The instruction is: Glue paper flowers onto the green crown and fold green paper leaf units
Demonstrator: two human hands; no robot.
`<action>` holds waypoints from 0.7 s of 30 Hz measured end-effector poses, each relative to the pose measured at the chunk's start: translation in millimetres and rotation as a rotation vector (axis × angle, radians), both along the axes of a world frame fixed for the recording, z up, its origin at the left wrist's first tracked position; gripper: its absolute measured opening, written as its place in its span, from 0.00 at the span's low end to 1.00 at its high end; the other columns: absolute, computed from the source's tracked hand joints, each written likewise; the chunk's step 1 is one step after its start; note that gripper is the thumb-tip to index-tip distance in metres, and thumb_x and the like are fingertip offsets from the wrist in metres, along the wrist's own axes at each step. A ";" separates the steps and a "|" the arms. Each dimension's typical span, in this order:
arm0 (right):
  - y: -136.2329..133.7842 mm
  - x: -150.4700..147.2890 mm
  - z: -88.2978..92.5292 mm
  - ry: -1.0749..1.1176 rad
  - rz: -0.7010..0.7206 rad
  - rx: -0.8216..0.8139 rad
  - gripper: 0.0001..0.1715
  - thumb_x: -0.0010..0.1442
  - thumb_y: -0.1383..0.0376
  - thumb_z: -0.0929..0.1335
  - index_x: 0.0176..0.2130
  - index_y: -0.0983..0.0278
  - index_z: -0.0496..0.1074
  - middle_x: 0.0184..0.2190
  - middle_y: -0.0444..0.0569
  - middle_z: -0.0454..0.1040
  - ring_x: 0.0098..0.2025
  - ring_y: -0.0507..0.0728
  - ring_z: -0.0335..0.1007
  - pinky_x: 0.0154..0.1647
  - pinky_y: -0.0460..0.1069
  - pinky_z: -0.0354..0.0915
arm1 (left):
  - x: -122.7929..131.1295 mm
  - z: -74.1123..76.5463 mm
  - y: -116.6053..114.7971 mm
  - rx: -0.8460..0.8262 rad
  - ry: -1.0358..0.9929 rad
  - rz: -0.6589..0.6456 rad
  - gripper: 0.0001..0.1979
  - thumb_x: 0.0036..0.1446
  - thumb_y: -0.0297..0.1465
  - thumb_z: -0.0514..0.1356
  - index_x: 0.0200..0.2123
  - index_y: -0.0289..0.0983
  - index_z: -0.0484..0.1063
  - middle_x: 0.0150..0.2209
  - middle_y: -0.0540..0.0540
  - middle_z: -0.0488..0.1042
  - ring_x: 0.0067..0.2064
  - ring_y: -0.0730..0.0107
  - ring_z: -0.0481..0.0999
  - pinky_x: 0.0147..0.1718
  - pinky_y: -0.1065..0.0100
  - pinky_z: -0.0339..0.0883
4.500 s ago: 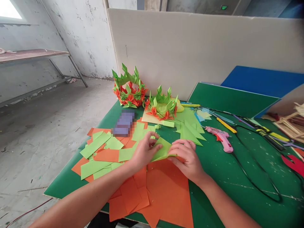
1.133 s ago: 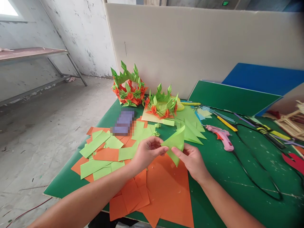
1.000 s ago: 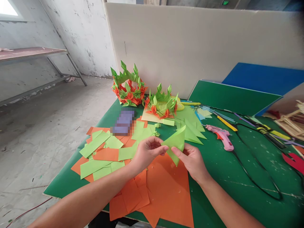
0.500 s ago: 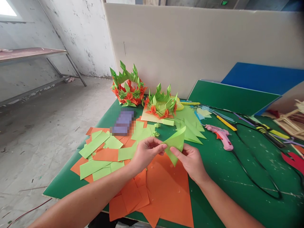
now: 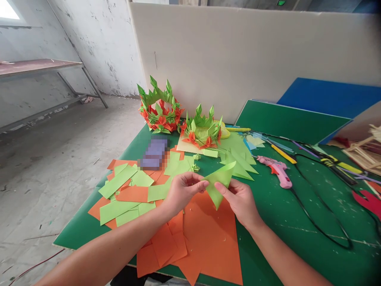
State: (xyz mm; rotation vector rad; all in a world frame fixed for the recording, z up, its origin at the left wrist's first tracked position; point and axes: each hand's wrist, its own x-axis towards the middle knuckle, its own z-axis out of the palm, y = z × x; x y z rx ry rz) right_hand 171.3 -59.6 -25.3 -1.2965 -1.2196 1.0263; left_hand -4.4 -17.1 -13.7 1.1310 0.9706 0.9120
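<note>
A light green sheet of paper, folded to a triangle with one point downward, is held up between both hands. My left hand pinches its left corner between thumb and fingers. On the other side, my right hand grips the right part, thumb on the front face and fingers behind. Below the hands lies a large orange sheet. Green and orange paper pieces spread out to the left. Two small folded green paper pieces sit just beyond my left hand.
Two green-and-orange paper crowns stand at the back of the green table. To the right lie a pink glue gun with its black cord, a yellow cutter, pliers and a red tool. A pixelated purple object lies left.
The folded green paper has flattened and its upper right corner has shifted slightly right and down. Both hands keep hold of it almost in the same place.
</note>
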 end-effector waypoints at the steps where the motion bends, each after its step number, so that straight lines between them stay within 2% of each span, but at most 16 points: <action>1: 0.1 0.2 -0.4 0.000 -0.006 0.002 0.15 0.55 0.52 0.72 0.36 0.60 0.80 0.31 0.48 0.80 0.33 0.59 0.75 0.34 0.52 0.71 | -0.2 0.4 -0.1 -0.004 0.000 -0.001 0.16 0.43 0.40 0.71 0.28 0.35 0.74 0.25 0.49 0.75 0.28 0.72 0.73 0.33 0.68 0.68; 6: -0.1 -2.0 -0.6 -0.023 -0.014 0.019 0.14 0.55 0.53 0.72 0.35 0.60 0.80 0.30 0.47 0.80 0.34 0.60 0.76 0.35 0.52 0.72 | 1.5 2.1 -4.5 0.018 0.004 -0.017 0.15 0.48 0.41 0.68 0.29 0.36 0.70 0.28 0.50 0.72 0.31 0.74 0.71 0.35 0.69 0.66; 10: -2.1 -10.5 -0.6 -0.024 -0.001 0.036 0.14 0.55 0.54 0.72 0.38 0.60 0.79 0.34 0.49 0.81 0.37 0.61 0.77 0.37 0.54 0.73 | 9.3 1.9 -12.5 -0.001 -0.102 -0.003 0.14 0.56 0.42 0.62 0.34 0.38 0.65 0.31 0.52 0.67 0.35 0.74 0.68 0.39 0.69 0.65; 12: -3.4 -15.7 -1.4 -0.015 0.016 0.030 0.15 0.55 0.55 0.73 0.40 0.60 0.79 0.38 0.50 0.81 0.39 0.62 0.77 0.38 0.54 0.73 | 13.2 0.2 -16.5 0.012 -0.117 0.027 0.14 0.58 0.43 0.59 0.35 0.39 0.62 0.31 0.53 0.63 0.34 0.74 0.65 0.37 0.71 0.63; 15: -5.2 -21.8 -3.3 -0.018 0.052 0.004 0.18 0.54 0.54 0.73 0.42 0.61 0.78 0.40 0.51 0.80 0.40 0.62 0.77 0.39 0.53 0.73 | 16.2 -4.9 -20.3 0.112 -0.033 0.061 0.12 0.62 0.43 0.54 0.36 0.41 0.58 0.30 0.53 0.58 0.32 0.74 0.60 0.32 0.73 0.60; 18: -6.3 -25.1 -4.7 -0.014 0.079 -0.042 0.19 0.54 0.53 0.72 0.41 0.63 0.77 0.35 0.51 0.80 0.36 0.61 0.76 0.34 0.51 0.72 | 15.7 -10.9 -20.9 0.231 0.133 0.072 0.09 0.66 0.40 0.48 0.38 0.42 0.56 0.30 0.53 0.57 0.30 0.74 0.58 0.28 0.72 0.58; 21: -7.0 -26.3 -3.8 0.001 0.103 -0.121 0.18 0.54 0.51 0.72 0.32 0.64 0.75 0.22 0.46 0.74 0.24 0.55 0.69 0.23 0.48 0.65 | 13.6 -13.4 -18.5 0.360 0.291 0.071 0.06 0.67 0.37 0.45 0.38 0.42 0.55 0.30 0.53 0.59 0.28 0.74 0.58 0.27 0.71 0.56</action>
